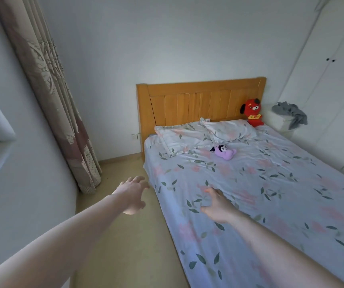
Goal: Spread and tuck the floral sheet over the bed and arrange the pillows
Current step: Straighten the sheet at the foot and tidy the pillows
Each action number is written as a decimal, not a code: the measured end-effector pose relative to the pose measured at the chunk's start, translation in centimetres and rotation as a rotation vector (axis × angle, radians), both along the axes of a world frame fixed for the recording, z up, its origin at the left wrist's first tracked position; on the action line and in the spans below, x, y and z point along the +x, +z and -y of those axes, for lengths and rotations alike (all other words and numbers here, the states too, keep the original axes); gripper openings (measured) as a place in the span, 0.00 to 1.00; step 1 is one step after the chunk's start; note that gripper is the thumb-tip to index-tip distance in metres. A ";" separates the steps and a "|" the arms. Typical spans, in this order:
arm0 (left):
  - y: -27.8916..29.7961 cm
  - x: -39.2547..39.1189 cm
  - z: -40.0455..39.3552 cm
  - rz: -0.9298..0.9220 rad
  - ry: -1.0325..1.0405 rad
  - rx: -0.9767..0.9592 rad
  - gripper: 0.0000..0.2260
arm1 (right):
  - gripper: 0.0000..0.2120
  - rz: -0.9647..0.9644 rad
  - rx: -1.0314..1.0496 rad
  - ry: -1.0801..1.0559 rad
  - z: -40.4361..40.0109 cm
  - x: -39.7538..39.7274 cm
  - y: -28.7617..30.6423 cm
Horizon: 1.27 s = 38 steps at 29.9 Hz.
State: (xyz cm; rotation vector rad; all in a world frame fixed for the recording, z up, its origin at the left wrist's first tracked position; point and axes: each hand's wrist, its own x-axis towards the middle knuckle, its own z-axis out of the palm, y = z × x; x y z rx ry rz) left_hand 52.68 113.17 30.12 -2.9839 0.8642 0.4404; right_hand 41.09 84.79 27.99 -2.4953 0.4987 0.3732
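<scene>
Sheet [260, 183], floral, spread over bed, draped down near side edge. Two pillows [204, 134] at head edge by headboard [200, 100]. Left hand [132, 195] off bed's side, fingers spread, holding nothing. Right hand [219, 206] flat on sheet near side edge, fingers loose. No legible writing.

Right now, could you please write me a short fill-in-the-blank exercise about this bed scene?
1. The red plush sits against the wooden ____.
2. The purple plush lies on the sheet just in front of the two ____.
3. The right hand rests on the sheet, while the left hand hovers over the ____.

Missing words: headboard; pillows; floor
</scene>
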 end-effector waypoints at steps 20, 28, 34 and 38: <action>-2.7 33.2 8.3 -0.125 -0.302 -0.019 0.29 | 0.31 0.000 0.029 -0.384 2.3 24.4 -1.3; -6.0 42.6 16.7 -0.177 -0.282 0.006 0.27 | 0.32 -0.017 0.080 -0.410 10.7 34.3 -3.9; -9.1 50.8 24.7 -0.226 -0.258 0.018 0.27 | 0.33 -0.045 0.125 -0.438 18.6 41.9 -6.7; -12.1 54.9 29.3 -0.268 -0.286 0.070 0.26 | 0.32 -0.089 0.142 -0.465 22.3 45.7 -9.2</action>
